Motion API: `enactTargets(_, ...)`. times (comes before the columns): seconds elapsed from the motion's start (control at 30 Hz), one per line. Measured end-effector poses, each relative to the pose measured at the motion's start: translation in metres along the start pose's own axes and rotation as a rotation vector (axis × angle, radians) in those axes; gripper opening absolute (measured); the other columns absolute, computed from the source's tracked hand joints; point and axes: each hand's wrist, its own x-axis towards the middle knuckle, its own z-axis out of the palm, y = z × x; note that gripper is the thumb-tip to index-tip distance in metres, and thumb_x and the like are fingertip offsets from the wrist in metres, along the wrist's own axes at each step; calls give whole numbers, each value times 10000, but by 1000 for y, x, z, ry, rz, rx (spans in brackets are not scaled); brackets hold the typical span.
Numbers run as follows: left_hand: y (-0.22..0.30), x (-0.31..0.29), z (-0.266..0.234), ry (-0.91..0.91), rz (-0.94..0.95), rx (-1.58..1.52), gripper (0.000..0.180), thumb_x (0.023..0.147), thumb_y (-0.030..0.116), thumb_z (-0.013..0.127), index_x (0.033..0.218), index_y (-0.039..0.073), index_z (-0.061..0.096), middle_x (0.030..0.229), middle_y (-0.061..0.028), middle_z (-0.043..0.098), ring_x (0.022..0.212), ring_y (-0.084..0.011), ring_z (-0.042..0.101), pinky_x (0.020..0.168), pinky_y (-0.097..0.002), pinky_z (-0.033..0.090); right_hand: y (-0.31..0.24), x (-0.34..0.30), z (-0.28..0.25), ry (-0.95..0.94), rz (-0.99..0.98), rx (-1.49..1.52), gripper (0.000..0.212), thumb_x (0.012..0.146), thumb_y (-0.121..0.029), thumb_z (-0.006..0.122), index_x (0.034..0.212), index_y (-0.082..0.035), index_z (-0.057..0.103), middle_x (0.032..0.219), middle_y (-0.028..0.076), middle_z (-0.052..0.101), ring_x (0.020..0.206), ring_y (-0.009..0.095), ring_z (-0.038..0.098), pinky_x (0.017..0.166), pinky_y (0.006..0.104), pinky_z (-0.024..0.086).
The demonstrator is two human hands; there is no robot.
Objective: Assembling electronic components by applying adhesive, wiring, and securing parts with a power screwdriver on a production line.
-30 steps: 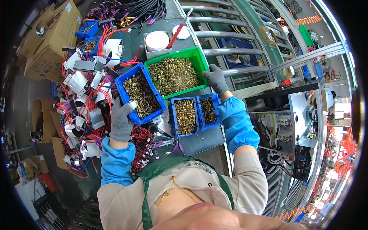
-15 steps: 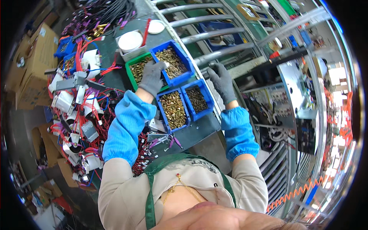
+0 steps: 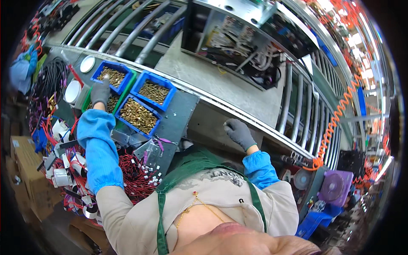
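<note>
My left hand (image 3: 100, 92), in a grey glove, reaches over a green bin (image 3: 86, 102) of brass-coloured screws. Its fingertips touch the screws in the far blue bin (image 3: 98, 69), fingers pressed together; what they pinch is too small to make out. Just right of that hand are a blue bin of darker screws (image 3: 154, 92) and a nearer blue bin of brassy screws (image 3: 138, 116). My right hand (image 3: 239, 133), also gloved in grey, hovers apart from the bins, right of the bench corner. Its fingers are curled in; anything inside them is hidden.
A roller conveyor (image 3: 148, 36) runs beyond the bench, bearing an open metal cabinet (image 3: 229, 36) with wiring inside. Wired white parts (image 3: 62, 177) and red cables (image 3: 135, 174) pile up at left. A white round tub (image 3: 72, 91) stands beside the bins. An orange coiled hose (image 3: 333, 123) hangs right.
The view has swung right, so the bins appear farther left and the cabinet nearer the middle. My right hand has left the conveyor rail beside the bins. My left hand stays at the bins.
</note>
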Motion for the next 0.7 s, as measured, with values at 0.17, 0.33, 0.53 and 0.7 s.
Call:
enactTargets(0.17,1,-8,-18,321,179,429,730,856,610,423,1166,-45,513,1178,-321,519,1134,-463,461,953,-486,369,49,-59,-7,-218,158,-244,297,838,-349,514,988,-109,604,1011,163,618,948,355,589,826,448,471)
enactTargets(0.33,58,-59,-12,683,539,361,596,848,459,555,1187,-29,521,1141,-270,548,1068,-407,505,919,-464,394,118,-97,-44,-190,260,-205,289,818,-326,535,990,-109,617,979,162,635,947,351,596,817,444,475)
enactTargets(0.53,138,-107,48,50,607,119,547,804,429,615,1140,-2,581,1151,-239,559,1085,-360,528,937,-397,403,191,-76,-132,152,227,26,455,791,-354,654,1099,-25,593,1012,192,630,959,336,603,830,383,480)
enactTargets(0.7,219,-106,59,-104,663,-115,532,824,397,602,1173,-3,564,1186,-230,556,1118,-331,526,946,-370,402,128,-2,-268,643,-50,305,466,832,-292,649,1184,-14,527,1025,141,608,919,214,591,816,324,470)
